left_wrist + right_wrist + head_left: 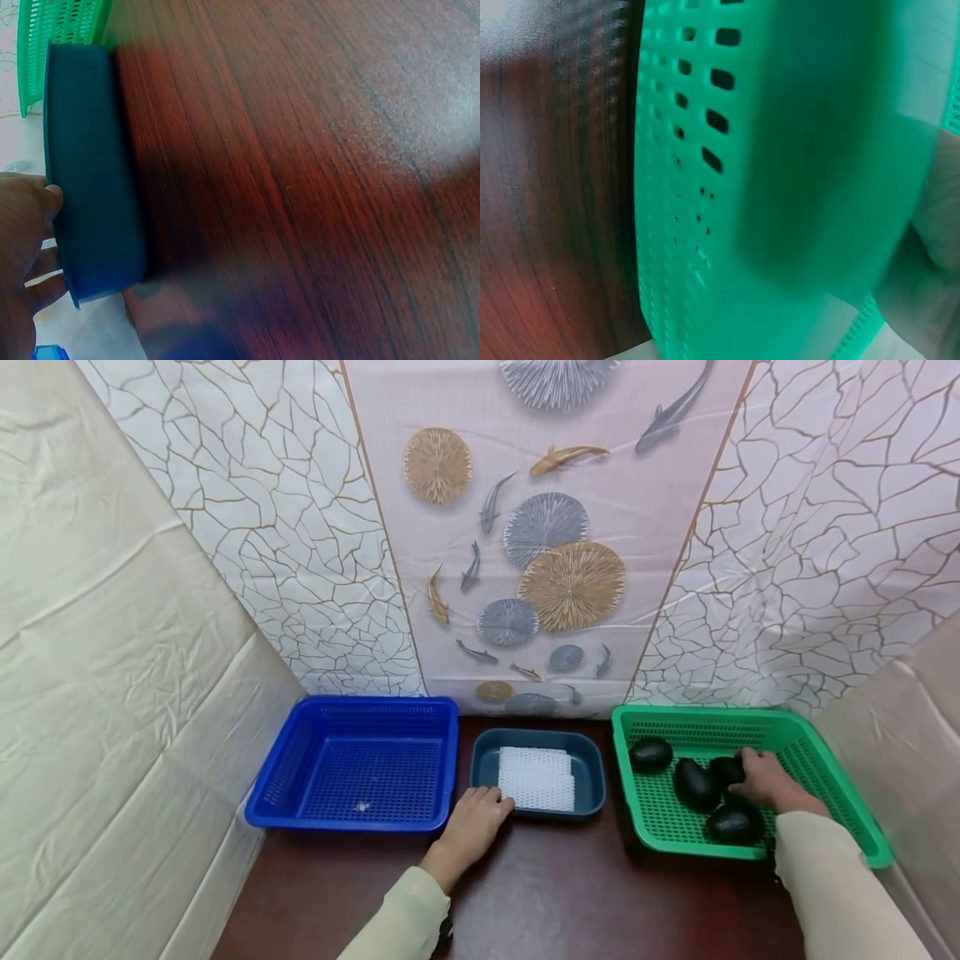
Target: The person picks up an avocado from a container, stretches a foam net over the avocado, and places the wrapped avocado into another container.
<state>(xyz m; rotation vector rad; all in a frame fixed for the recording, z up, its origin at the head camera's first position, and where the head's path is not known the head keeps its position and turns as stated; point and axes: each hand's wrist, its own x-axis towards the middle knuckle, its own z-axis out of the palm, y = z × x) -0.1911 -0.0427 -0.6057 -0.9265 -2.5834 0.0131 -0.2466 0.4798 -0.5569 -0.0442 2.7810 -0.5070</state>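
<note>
In the head view my right hand (771, 779) reaches into the green basket (847, 802) and grips a dark avocado (724, 769), partly hidden by the fingers. Against it lie two more black, egg-shaped avocados, one on the left (696, 785) and one in front (735, 822). Another avocado (650, 755) sits by the basket's left wall. My left hand (472, 827) rests at the near left corner of a small dark blue-green tray (592, 777), its thumb (52, 201) touching the rim. White foam net sleeves (536, 779) lie stacked flat in that tray.
A blue perforated basket (442, 760) stands left of the tray, with a small whitish speck on its bottom. All three containers sit on a dark red-brown wooden table (570, 893). Patterned cloth (525, 677) hangs close behind them, and pale cloth walls flank both sides.
</note>
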